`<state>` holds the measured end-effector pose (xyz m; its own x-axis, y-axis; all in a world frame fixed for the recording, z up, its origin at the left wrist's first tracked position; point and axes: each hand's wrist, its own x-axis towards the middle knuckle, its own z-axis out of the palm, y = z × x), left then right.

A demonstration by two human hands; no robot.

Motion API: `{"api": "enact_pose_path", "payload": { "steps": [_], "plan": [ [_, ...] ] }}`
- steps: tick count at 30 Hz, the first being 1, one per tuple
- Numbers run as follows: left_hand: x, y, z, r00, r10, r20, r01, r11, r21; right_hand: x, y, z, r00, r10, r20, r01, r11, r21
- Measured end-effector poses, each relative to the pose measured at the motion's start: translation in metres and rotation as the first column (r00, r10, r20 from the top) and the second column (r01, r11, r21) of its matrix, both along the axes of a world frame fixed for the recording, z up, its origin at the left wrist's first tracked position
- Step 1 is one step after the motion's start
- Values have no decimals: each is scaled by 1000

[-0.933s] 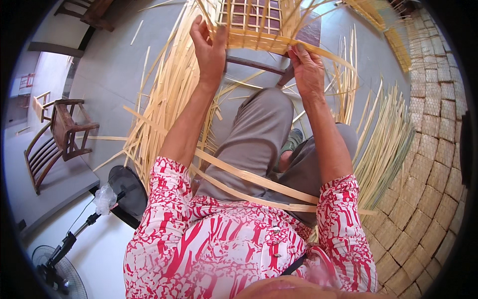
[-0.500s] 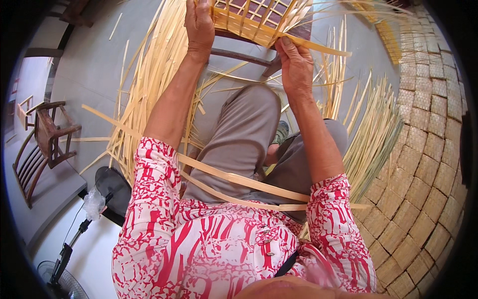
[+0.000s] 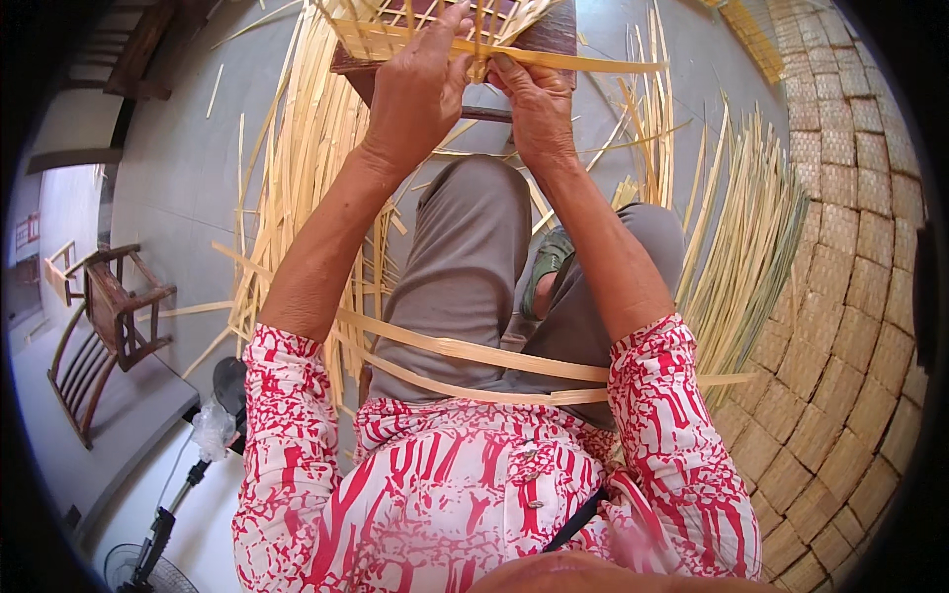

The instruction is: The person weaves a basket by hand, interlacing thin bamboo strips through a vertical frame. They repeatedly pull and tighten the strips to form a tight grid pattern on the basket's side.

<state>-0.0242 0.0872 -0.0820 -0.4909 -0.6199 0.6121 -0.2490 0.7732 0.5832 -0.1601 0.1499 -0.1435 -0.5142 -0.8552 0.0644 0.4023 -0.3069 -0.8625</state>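
A partly woven bamboo basket [image 3: 381,40] with an open lattice rests on a dark red wooden stool [image 3: 550,42] at the top of the view. My left hand [image 3: 423,91] pinches the woven strips at its near edge, the fingers reaching over the lattice. Close beside it, my right hand [image 3: 535,104] grips a flat bamboo strip [image 3: 603,65] between thumb and fingers. That strip runs along the basket's edge, and its loose end sticks out to the right. Two more flat strips [image 3: 474,348] lie across my lap.
Long bamboo strips [image 3: 301,148] are spread on the floor to the left. Thinner greenish strips [image 3: 746,227] lie to the right, beside rows of stacked woven pieces [image 3: 840,257]. A wooden chair [image 3: 119,306] and a black fan [image 3: 148,563] stand at the left.
My left hand has come down and right along the basket edge, closer to my right hand. The right hand has shifted left with the strip. The basket sits farther left in view.
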Motion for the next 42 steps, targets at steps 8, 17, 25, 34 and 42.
{"api": "enact_pose_path", "payload": {
  "steps": [8, 17, 25, 34, 42],
  "plan": [
    [-10, -15, 8, 977, -160, 138, 129, 969, 212, 4, 0, 4, 1000, -8, -30, 8, 1000, -3],
    [-12, -23, 25, 926, -195, 322, 99, 952, 291, -1, -4, 6, 994, -52, -94, 47, 998, -50],
    [-11, -21, 24, 948, -195, 250, 124, 953, 275, -7, -5, 21, 949, -111, -295, 89, 992, -86],
    [4, -26, 11, 943, -192, 273, 112, 952, 284, -5, 15, 27, 927, 259, -272, -164, 930, 329],
    [12, -25, 8, 936, -194, 293, 165, 979, 122, -35, 24, 82, 18, -56, -998, 130, 990, -54]
  ]
}}
